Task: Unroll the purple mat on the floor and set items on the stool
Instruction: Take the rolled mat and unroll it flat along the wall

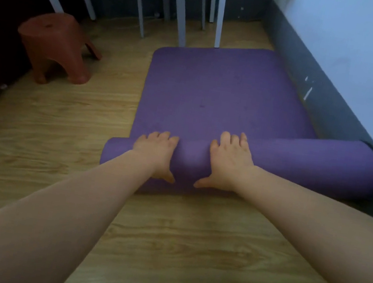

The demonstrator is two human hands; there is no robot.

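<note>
The soft purple foam mat (224,93) is found partly unrolled on the wood-plank floor (50,121), the flat portion extending toward twelve o'clock. The remaining roll lies crosswise, its long axis running nine to three. It is pressed by the left hand (155,148) and right hand (231,157), fingers curved over its top. The brown plastic stool (56,46) stands at ten o'clock, nearer the left hand.

mat: purple mat (221,93), partly unrolled on the wood floor, flat part stretching away toward the white furniture legs
roll: rest of it's still a fat roll at the near end, lying crosswise, right end up against the grey baseboard
stool: reddish-brown plastic stool (56,46), upright, off to the mat's left, top bare
</note>
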